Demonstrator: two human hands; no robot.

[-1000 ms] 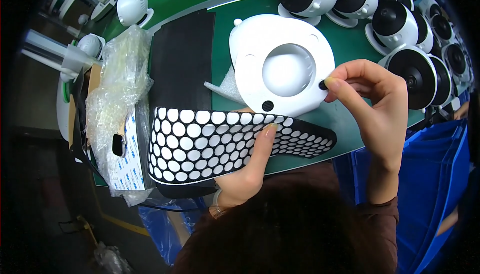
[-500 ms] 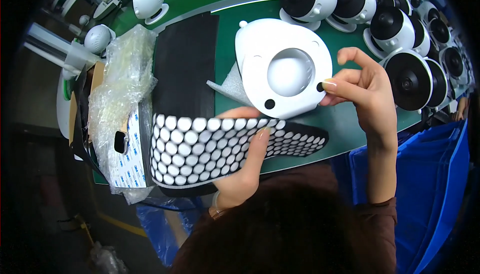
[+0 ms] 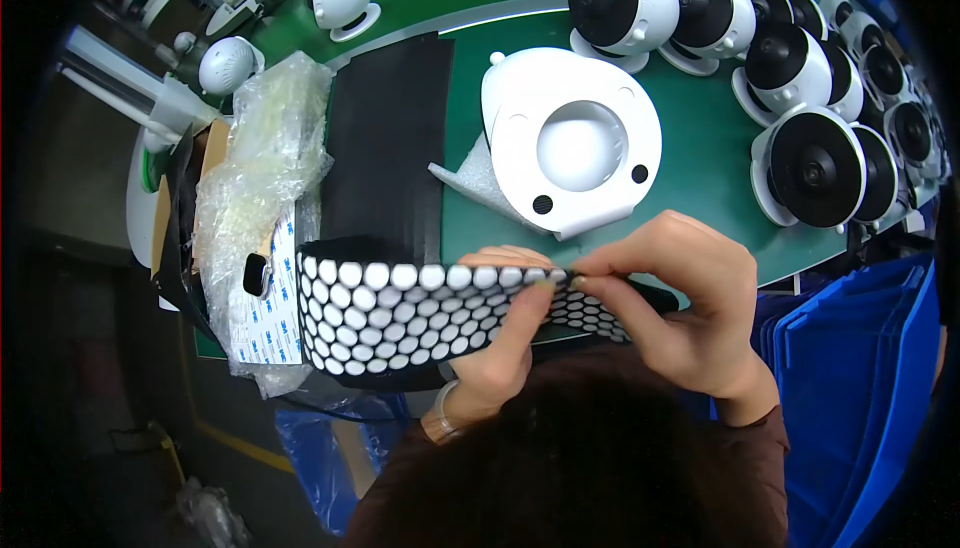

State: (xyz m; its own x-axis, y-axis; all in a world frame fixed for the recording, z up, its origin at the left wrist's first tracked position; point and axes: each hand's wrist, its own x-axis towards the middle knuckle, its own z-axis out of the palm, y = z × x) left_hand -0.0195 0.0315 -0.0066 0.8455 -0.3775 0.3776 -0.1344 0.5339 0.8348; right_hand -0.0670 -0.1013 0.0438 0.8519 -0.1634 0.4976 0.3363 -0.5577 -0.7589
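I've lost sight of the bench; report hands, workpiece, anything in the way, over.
Left hand gripping dotted strip. Right hand fingering strip's upper edge, exact grip unclear. White housing beyond, bearing two black dots. Nothing visible blocking either hand.

Left hand [image 3: 497, 366] grips dotted sheet [image 3: 385, 313], right hand [image 3: 690, 303] pinches its top edge, white shell [image 3: 575, 86] just beyond both hands.

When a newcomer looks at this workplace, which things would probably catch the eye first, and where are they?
Probably the black strip with white dots, curving below the centre, with the left hand holding it and the right hand's fingertips at its upper edge. Just above sits a white housing with a round recess and two black round pads. At upper right, white-and-black round devices crowd the green table.
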